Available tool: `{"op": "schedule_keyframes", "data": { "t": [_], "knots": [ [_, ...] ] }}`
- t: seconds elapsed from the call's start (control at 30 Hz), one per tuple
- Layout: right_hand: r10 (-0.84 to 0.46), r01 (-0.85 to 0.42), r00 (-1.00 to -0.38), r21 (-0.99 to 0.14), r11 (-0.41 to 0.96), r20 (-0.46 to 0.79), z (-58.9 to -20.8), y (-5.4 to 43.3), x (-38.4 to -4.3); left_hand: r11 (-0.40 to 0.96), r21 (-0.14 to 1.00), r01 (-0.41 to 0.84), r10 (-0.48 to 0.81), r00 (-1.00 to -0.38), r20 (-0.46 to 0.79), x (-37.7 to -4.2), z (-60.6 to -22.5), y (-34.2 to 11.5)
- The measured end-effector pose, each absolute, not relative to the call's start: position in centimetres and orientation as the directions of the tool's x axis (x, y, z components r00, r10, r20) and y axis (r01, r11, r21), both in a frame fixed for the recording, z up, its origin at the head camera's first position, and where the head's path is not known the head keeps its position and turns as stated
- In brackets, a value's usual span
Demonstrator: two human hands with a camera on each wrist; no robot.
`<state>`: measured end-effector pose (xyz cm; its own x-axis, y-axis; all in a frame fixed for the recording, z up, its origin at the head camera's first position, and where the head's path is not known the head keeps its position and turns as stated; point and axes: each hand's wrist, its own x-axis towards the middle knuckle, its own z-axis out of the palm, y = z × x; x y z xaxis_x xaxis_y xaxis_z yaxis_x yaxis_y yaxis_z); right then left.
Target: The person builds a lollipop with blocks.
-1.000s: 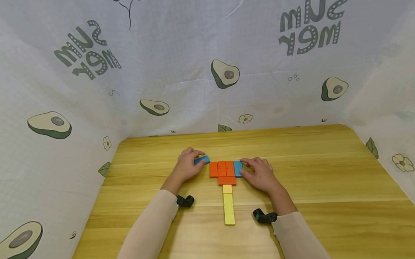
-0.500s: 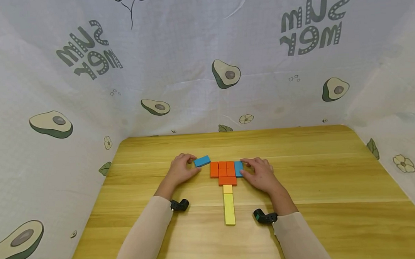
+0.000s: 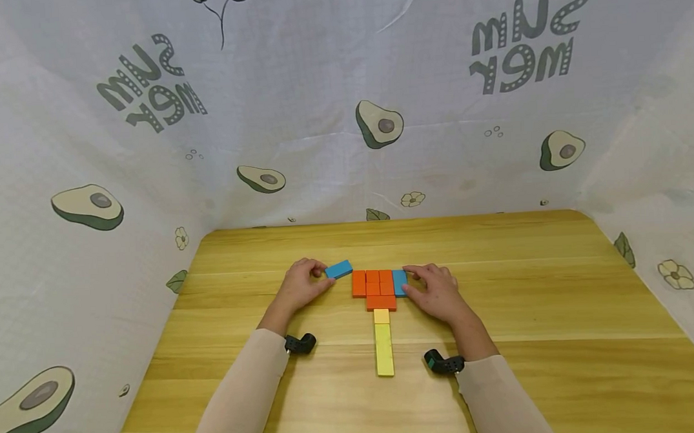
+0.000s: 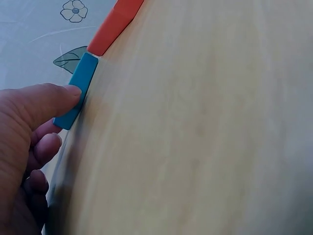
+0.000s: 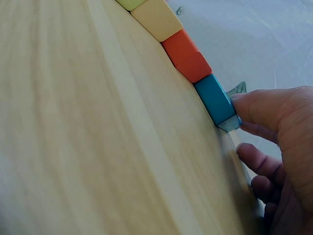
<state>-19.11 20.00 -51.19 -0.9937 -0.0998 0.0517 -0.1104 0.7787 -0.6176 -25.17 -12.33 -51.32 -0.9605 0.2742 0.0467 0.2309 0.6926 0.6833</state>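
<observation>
A blue rectangular block (image 3: 339,269) lies slanted on the table at the upper left of a flat block figure. My left hand (image 3: 299,287) holds its left end, thumb along the near side; the left wrist view shows the thumb (image 4: 58,100) against the block. A second blue block (image 3: 400,283) stands upright in the layout, against the right side of several orange blocks (image 3: 373,289). My right hand (image 3: 437,291) pinches it between thumb and forefinger, near its right edge. In the right wrist view the thumb (image 5: 259,105) touches this block, and the other fingers are loosely curled.
Below the orange blocks come a small light-orange block (image 3: 382,316) and a long yellow-green block (image 3: 384,349), in line toward me. The wooden table (image 3: 531,312) ends at a white avocado-print cloth (image 3: 320,134) at the back and sides.
My left hand has drawn back to the left along the slanted blue block, leaving more of it visible. That block stays about where it was. The right hand has kept its place.
</observation>
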Motion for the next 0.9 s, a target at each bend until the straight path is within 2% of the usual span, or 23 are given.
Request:
{"op": "schedule_keyframes", "data": {
  "t": [0.5,0.9],
  "knots": [
    [-0.100,-0.111,-0.994,-0.617,0.779,0.051,-51.1,20.0,-19.1,0.669,0.701,0.245,0.258,-0.962,0.090,-25.5,-51.0,-11.8],
    [-0.102,-0.113,-0.993,-0.622,0.775,0.053,-51.2,20.0,-19.1,0.691,0.666,0.280,0.310,-0.948,0.076,-26.2,-49.7,-8.4]
  ]
}}
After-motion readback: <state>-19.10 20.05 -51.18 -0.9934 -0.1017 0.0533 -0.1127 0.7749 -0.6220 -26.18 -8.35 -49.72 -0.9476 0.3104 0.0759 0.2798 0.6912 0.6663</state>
